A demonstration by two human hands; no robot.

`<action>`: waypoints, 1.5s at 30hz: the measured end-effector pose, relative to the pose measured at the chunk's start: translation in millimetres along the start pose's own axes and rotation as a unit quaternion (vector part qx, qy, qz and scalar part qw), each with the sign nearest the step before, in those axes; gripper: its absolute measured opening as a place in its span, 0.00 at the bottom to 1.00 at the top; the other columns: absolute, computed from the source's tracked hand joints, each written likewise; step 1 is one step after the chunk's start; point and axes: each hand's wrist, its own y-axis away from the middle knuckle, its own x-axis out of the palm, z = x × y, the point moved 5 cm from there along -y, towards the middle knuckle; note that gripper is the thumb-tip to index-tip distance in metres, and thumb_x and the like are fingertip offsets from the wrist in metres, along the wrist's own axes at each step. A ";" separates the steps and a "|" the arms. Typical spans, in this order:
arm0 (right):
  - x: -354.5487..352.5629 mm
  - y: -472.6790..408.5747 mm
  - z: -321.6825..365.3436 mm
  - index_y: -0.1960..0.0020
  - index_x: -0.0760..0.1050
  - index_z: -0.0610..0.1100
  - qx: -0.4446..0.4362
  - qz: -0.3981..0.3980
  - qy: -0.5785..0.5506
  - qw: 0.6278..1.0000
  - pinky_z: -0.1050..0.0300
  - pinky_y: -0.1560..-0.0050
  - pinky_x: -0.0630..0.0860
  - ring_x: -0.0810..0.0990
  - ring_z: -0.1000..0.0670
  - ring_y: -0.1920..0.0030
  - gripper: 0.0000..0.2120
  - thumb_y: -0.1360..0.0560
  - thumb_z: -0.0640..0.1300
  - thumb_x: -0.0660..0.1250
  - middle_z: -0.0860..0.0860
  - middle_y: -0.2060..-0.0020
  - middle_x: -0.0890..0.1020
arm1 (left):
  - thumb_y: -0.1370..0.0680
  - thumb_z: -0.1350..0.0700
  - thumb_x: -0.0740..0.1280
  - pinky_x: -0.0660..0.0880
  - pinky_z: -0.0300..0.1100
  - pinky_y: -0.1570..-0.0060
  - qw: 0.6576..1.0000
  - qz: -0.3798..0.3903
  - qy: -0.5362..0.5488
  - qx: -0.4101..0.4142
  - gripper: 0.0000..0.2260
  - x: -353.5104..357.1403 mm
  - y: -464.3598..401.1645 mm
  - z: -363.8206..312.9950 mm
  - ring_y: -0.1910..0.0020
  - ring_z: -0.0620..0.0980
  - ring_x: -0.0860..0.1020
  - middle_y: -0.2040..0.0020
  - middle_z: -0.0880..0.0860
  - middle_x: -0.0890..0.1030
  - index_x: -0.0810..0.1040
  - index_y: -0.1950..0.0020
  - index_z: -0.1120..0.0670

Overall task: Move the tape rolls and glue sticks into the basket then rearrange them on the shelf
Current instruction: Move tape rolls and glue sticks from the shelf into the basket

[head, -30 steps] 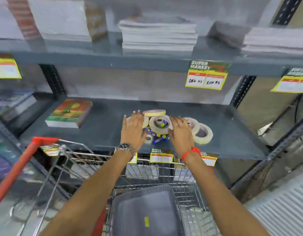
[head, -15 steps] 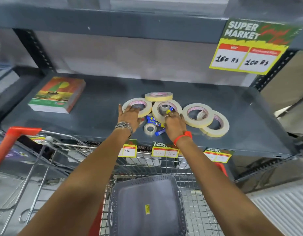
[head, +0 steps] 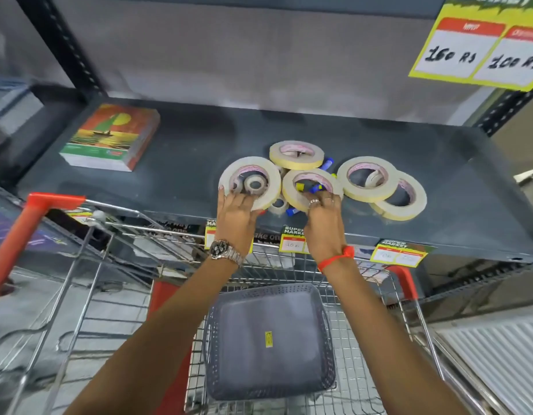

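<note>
Several cream tape rolls lie in a heap on the grey shelf [head: 181, 163], with blue and yellow glue sticks [head: 311, 187] among and under them. My left hand [head: 238, 211] grips the near edge of the leftmost big tape roll [head: 271, 175], which is tilted up; a small roll [head: 254, 184] shows through its hole. My right hand [head: 322, 217] holds the near rim of the middle tape roll [head: 287, 190]. Another roll [head: 296, 154] lies behind, and two overlapping rolls [head: 367, 182] lie to the right. An empty grey basket [head: 268, 339] sits in the cart below.
A metal shopping cart [head: 88, 265] with red handles stands against the shelf front. A stack of notebooks [head: 112, 139] lies at the shelf's left. Price tags [head: 397, 254] hang on the shelf edge, and a large yellow price sign [head: 478, 52] hangs from the shelf above.
The view has moved closer and lower toward the shelf. Both hands went from lying flat on the rolls to gripping two rolls by their near edges; the left roll has tilted up.
</note>
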 end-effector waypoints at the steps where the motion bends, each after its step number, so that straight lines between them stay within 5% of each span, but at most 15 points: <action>1: 2.9 2.8 -2.7 0.36 0.71 0.34 0.018 0.025 0.002 1.000 0.48 0.32 0.68 0.66 0.37 0.33 0.20 0.27 0.29 0.61 0.37 0.34 0.71 | 0.25 0.55 0.62 0.43 0.48 0.29 1.000 -0.002 -0.001 -0.001 0.14 -0.5 3.5 0.4 0.43 0.61 0.76 0.48 0.61 0.81 0.78 0.44 0.61; 5: -20.3 -9.1 15.9 0.39 0.71 0.32 -0.024 -0.047 -0.010 0.999 0.48 0.34 0.65 0.64 0.37 0.33 0.19 0.30 0.28 0.63 0.35 0.37 0.70 | 0.23 0.54 0.61 0.41 0.48 0.27 1.000 0.005 0.011 -0.027 0.15 -5.9 6.0 3.7 0.39 0.60 0.73 0.42 0.59 0.79 0.76 0.40 0.59; 9: -36.5 -9.5 20.2 0.36 0.70 0.32 -0.038 -0.035 0.014 0.999 0.48 0.34 0.66 0.62 0.37 0.33 0.22 0.31 0.26 0.60 0.36 0.36 0.70 | 0.25 0.52 0.58 0.45 0.53 0.27 1.000 0.001 0.014 -0.028 0.19 -15.3 7.0 5.1 0.37 0.60 0.72 0.42 0.60 0.79 0.77 0.40 0.60; 14: -46.0 12.0 22.3 0.39 0.72 0.33 -0.044 -0.043 0.028 0.998 0.49 0.38 0.69 0.63 0.38 0.34 0.20 0.30 0.26 0.60 0.38 0.36 0.69 | 0.25 0.48 0.55 0.55 0.57 0.30 0.999 -0.039 -0.005 -0.001 0.21 -27.3 27.1 0.1 0.49 0.58 0.79 0.53 0.58 0.83 0.80 0.46 0.59; 22: -13.6 75.1 11.6 0.42 0.75 0.33 -0.019 -0.150 -0.017 0.988 0.39 0.35 0.65 0.72 0.34 0.43 0.25 0.39 0.25 0.63 0.35 0.44 0.76 | 0.27 0.51 0.68 0.57 0.54 0.32 0.987 -0.157 -0.002 0.036 0.11 -38.1 105.4 0.5 0.53 0.49 0.72 0.58 0.53 0.84 0.82 0.51 0.57; 28: 89.4 148.8 -6.6 0.43 0.76 0.36 0.002 -0.095 -0.017 0.995 0.38 0.33 0.54 0.68 0.42 0.44 0.21 0.33 0.36 0.55 0.40 0.50 0.80 | 0.28 0.44 0.61 0.62 0.54 0.40 0.995 0.056 -0.042 -0.070 0.16 26.3 204.6 22.6 0.54 0.53 0.81 0.59 0.50 0.85 0.82 0.55 0.52; 32: 163.0 165.5 -33.5 0.48 0.79 0.34 0.013 0.078 0.034 0.996 0.39 0.41 0.72 0.70 0.38 0.47 0.24 0.37 0.36 0.51 0.38 0.53 0.83 | 0.29 0.43 0.56 0.68 0.51 0.42 0.961 0.236 -0.069 -0.125 0.19 74.0 244.1 34.7 0.57 0.54 0.83 0.61 0.51 0.85 0.84 0.57 0.50; 35: 221.0 169.6 -53.8 0.58 0.83 0.38 0.035 0.225 0.070 0.971 0.48 0.52 0.80 0.74 0.38 0.53 0.16 0.43 0.39 0.66 0.41 0.62 0.84 | 0.27 0.45 0.62 0.69 0.55 0.38 0.935 0.314 -0.051 -0.159 0.15 110.8 264.4 44.0 0.49 0.56 0.81 0.55 0.54 0.85 0.83 0.50 0.53; 37: 232.5 169.9 -53.2 0.61 0.82 0.35 0.035 0.274 0.063 0.959 0.49 0.58 0.82 0.81 0.37 0.62 0.21 0.54 0.37 0.77 0.40 0.66 0.83 | 0.24 0.49 0.65 0.62 0.53 0.33 0.921 0.348 -0.053 -0.166 0.14 132.2 273.8 48.4 0.41 0.56 0.76 0.47 0.55 0.83 0.79 0.42 0.53; 41: 262.6 169.0 -67.7 0.36 0.69 0.33 0.022 0.328 0.083 0.941 0.48 0.32 0.64 0.70 0.38 0.36 0.21 0.29 0.34 0.66 0.36 0.39 0.75 | 0.22 0.49 0.60 0.63 0.47 0.35 0.905 0.392 -0.069 -0.151 0.16 168.6 289.1 56.7 0.35 0.54 0.70 0.37 0.51 0.76 0.71 0.35 0.51; 45: 291.2 166.8 -88.9 0.33 0.68 0.38 0.043 0.342 0.097 0.934 0.53 0.30 0.62 0.67 0.41 0.32 0.19 0.24 0.34 0.59 0.40 0.34 0.72 | 0.21 0.49 0.59 0.65 0.47 0.36 0.887 0.436 -0.078 -0.132 0.18 193.2 298.2 60.2 0.35 0.54 0.70 0.34 0.52 0.73 0.68 0.32 0.51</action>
